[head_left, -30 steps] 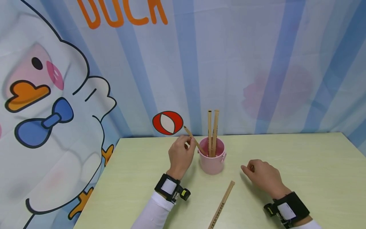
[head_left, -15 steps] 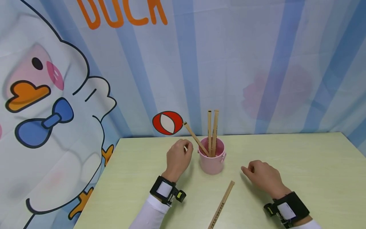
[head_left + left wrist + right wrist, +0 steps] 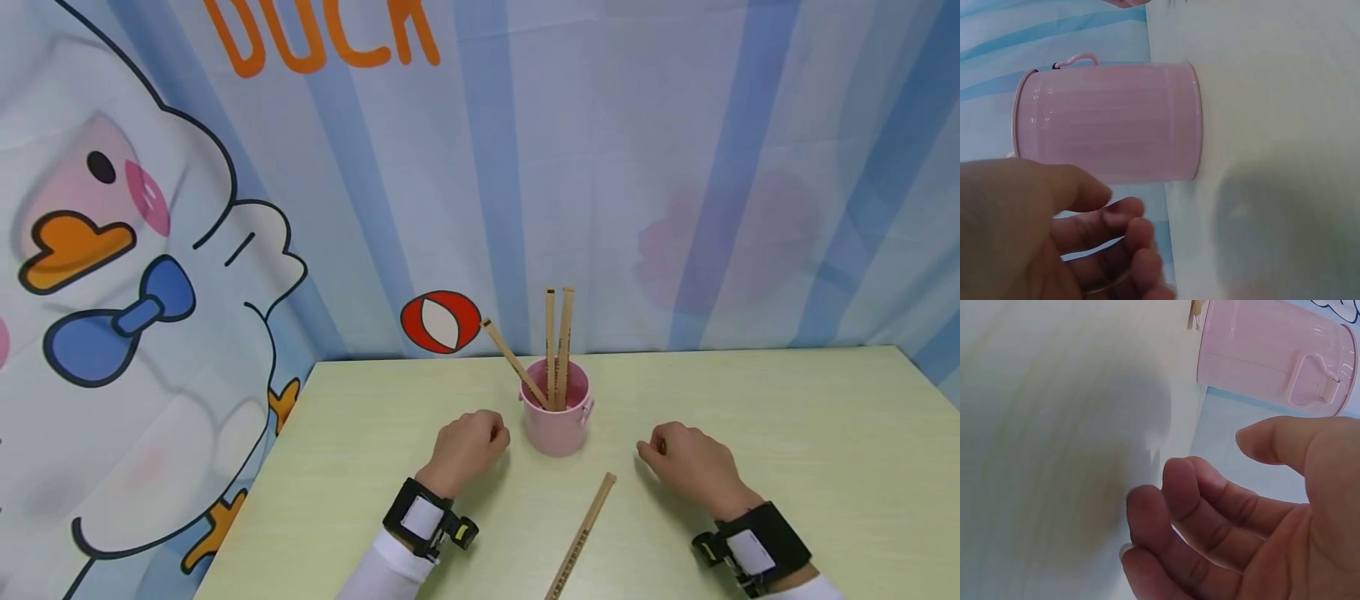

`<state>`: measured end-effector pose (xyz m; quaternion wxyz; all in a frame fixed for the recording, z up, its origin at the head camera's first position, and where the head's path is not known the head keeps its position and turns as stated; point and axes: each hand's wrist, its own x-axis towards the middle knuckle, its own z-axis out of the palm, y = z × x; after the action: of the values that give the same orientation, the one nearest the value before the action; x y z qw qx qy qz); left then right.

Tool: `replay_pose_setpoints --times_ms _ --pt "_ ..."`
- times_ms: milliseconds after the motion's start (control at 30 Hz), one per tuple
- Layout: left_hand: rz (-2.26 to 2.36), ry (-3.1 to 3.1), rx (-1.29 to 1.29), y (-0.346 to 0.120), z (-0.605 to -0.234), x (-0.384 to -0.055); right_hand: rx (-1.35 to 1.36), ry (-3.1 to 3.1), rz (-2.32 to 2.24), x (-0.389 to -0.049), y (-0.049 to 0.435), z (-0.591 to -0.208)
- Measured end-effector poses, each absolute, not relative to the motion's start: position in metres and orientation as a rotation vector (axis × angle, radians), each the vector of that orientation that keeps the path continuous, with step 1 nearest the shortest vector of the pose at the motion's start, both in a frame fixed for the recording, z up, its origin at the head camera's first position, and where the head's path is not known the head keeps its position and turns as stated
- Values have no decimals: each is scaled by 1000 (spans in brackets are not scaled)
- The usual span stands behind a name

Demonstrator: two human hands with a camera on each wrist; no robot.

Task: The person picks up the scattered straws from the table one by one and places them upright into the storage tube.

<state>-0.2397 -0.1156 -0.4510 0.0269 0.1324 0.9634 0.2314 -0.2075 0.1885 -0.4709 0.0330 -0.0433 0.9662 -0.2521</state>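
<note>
A pink bucket (image 3: 557, 433) stands upright on the table, three flat wooden sticks with small dark print in it. Two sticks (image 3: 559, 342) rise nearly straight; the third stick (image 3: 513, 360) leans left over the rim. My left hand (image 3: 467, 448) is just left of the bucket, holding nothing, its fingers loosely curled in the left wrist view. To the bucket's right my right hand (image 3: 692, 465) hovers low, also holding nothing, with thumb and fingers apart in the right wrist view. Between the hands another wooden stick (image 3: 581, 533) lies slantwise on the table.
The pale yellow-green table (image 3: 817, 433) has its far edge against a blue striped curtain (image 3: 630, 167) printed with a large duck (image 3: 172, 350). A black camera band (image 3: 422, 517) sits on the left wrist, and another band (image 3: 757, 546) on the right.
My left hand has let go of the stick that leans in the bucket and has drawn back toward me. That stick now rests on the rim. The right hand has barely moved.
</note>
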Motion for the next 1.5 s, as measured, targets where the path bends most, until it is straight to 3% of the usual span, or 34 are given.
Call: replay_pose_setpoints --times_ms 400,1000,1500 --pt "616 2934 493 -122 -473 -231 -131 2957 -775 -206 187 -469" --pt "636 2947 462 -122 -477 -229 -146 2945 -711 -203 178 -469" --pt "608 2966 463 -122 -477 -229 -282 2856 -641 -171 128 -476"
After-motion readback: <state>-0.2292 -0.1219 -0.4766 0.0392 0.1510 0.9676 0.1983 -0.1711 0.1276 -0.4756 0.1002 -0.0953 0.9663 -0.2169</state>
